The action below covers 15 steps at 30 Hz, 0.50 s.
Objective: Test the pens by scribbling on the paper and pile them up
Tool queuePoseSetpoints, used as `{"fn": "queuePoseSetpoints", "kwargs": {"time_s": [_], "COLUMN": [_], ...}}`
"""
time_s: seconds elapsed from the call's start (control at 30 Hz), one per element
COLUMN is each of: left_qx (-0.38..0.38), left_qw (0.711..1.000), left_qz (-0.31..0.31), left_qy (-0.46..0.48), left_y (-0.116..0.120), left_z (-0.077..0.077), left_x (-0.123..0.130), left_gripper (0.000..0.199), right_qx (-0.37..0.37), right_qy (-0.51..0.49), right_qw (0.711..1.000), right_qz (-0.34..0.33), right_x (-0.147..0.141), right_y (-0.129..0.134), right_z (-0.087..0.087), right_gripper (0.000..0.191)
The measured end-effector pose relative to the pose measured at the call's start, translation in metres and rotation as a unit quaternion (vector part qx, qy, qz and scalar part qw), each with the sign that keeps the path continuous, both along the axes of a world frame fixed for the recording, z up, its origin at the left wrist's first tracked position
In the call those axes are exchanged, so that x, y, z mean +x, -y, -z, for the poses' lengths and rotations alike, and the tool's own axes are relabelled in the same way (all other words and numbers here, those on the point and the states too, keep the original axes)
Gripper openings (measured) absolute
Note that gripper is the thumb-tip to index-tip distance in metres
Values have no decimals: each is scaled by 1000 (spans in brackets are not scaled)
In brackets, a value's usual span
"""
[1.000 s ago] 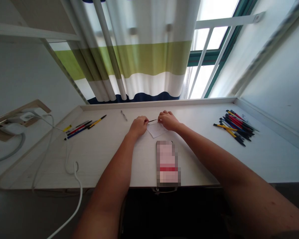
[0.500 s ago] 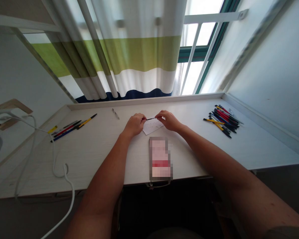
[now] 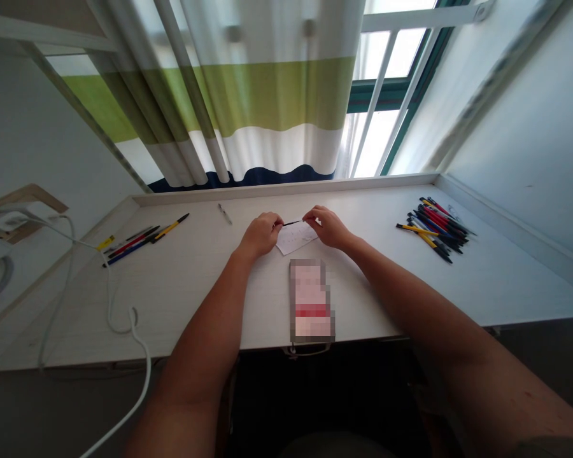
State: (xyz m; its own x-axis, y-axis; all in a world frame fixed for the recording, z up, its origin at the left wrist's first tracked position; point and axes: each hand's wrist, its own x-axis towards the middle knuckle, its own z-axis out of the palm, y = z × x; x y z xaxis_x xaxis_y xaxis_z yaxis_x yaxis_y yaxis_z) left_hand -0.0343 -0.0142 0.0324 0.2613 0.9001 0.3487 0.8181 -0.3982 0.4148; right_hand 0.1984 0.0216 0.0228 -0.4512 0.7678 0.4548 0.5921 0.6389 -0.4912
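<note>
A bare left hand (image 3: 261, 234) and bare right hand (image 3: 328, 228) pinch opposite ends of a thin, dark, rod-shaped object (image 3: 293, 223) at a white paper sheet's (image 3: 296, 239) far edge. The grip hides its ends; the paper's marks are illegible; pixelation obscures a pinkish rectangular item (image 3: 310, 292) nearer the body.

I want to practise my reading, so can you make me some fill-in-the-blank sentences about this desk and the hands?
1. The number of thin dark sticks between the left hand and the right hand is ____.
2. Of the paper and the phone, the one nearer the person's body is the ____.
3. The right pens are ____ in number than the left pens.
4. On the curtain, the band between two white ones is ____.

Missing words: one; phone; more; green.
</note>
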Motion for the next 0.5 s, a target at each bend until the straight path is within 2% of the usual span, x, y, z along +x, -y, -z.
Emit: {"fn": "queuePoseSetpoints", "kwargs": {"time_s": [0.3, 0.5], "left_qx": [1, -3], "left_qw": [1000, 1000], "left_qz": [3, 2], "left_qy": [-8, -7], "left_y": [0, -1], "left_z": [0, 1], "left_x": [0, -1], "left_gripper": [16, 15], "right_qx": [3, -4], "right_qy": [-7, -19], "right_qw": [1000, 1000], "right_qz": [-8, 19], "right_x": [-7, -2], "right_y": [4, 1], "right_z": [3, 4], "right_gripper": [23, 24]}}
